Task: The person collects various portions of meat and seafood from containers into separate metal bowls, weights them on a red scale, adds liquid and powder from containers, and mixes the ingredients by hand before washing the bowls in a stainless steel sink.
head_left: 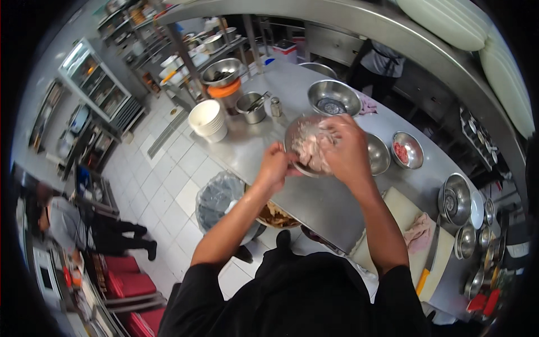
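A round metal bowl (291, 133) with pale, wet pieces that look like raw meat (312, 150) is in front of me, over the steel table. At its left side, my left hand (273, 168) closes its fingers on the rim. My right hand (347, 147) is over the bowl's right side, against the pale pieces. Its fingertips are blurred and partly hidden among them, so their grip is unclear.
Metal bowls (335, 98) stand beyond and to the right; one smaller bowl (407, 150) contains red minced meat. A yellow-handled knife (431, 255) and a pink cloth (418, 233) lie on the cutting board (396, 205). White tubs (208, 119) stand left, above a lined bin (220, 196).
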The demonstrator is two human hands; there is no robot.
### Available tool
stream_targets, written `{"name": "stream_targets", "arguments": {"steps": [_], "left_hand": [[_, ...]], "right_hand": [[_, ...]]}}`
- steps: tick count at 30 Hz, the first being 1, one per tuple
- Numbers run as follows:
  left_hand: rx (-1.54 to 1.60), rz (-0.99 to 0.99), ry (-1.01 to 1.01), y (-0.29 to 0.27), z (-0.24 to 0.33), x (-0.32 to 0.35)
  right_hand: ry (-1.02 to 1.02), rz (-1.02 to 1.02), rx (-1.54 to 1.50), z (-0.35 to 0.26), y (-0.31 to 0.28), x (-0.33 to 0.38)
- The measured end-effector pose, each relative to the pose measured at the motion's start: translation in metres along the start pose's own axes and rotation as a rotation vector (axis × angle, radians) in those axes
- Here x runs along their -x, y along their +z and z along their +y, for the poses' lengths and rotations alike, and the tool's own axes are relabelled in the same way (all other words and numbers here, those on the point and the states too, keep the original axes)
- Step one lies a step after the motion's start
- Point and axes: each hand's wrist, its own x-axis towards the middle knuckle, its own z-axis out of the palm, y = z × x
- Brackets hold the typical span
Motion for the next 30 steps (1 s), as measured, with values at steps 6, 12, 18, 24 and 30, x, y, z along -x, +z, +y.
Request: {"name": "stream_targets", "arguments": {"steps": [6, 12, 18, 24, 30], "left_hand": [[0.219, -0.159, 0.152, 0.005, 0.037, -0.208], [0.301, -0.155, 0.265, 0.031, 0.011, -0.399], [0.284, 0.241, -0.05, -0.023, -0.025, -0.469], [-0.019, 0.223, 0.19, 0.056, -0.064, -0.293], [-0.555, -0.117, -0.031, 0.113, -0.137, -0.158]], "right_hand": [[0.468, 0.23, -0.19, 0.018, -0.014, 0.053], [0.811, 0.389, -0.062, 0.02, -0.003, 0.154], [1.075, 0.56, -0.246, -0.01, -0.002, 0.209], [1.185, 0.642, -0.23, -0.014, -0.002, 0.23], [1.117, 0.674, -0.236, -0.019, -0.013, 0.253]]}}
